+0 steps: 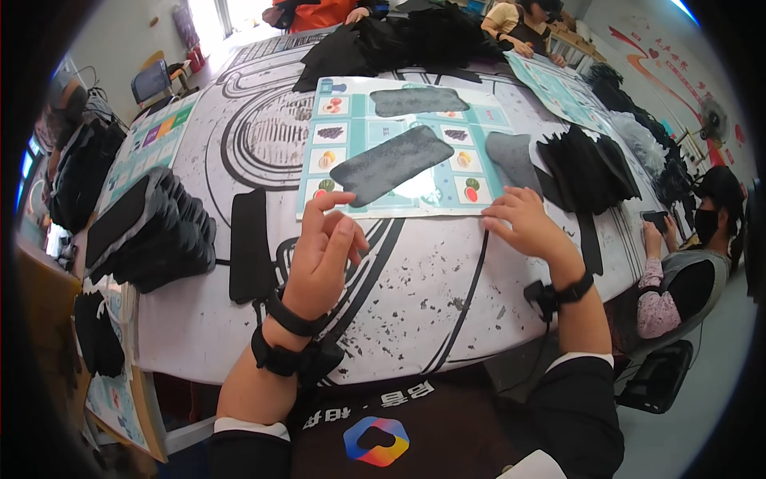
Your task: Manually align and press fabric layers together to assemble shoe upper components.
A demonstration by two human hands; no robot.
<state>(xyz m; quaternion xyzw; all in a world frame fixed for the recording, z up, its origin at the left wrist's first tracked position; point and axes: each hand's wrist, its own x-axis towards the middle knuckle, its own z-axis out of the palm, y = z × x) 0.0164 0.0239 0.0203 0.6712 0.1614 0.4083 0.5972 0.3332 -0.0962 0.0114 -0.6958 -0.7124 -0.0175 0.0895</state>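
A grey fuzzy fabric piece (391,165) lies slanted on a glossy printed sheet (319,203) with fruit pictures. My left hand (323,247) is over the sheet's near left edge, its fingers loosely bent and apart, the index fingertip by the piece's lower left corner. At the near right edge, my right hand (523,226) has its fingers spread, with nothing visible in them. Just beyond it rests a second grey piece (513,157), overhanging the sheet's right side. A third grey piece (419,100) lies across the sheet's far part.
To the left stand a stack of grey-black pieces (152,231) and a flat black strip (250,247). A black fabric pile (590,168) sits at the right, with a larger black heap (399,40) at the far side. Other people sit around the table (415,319).
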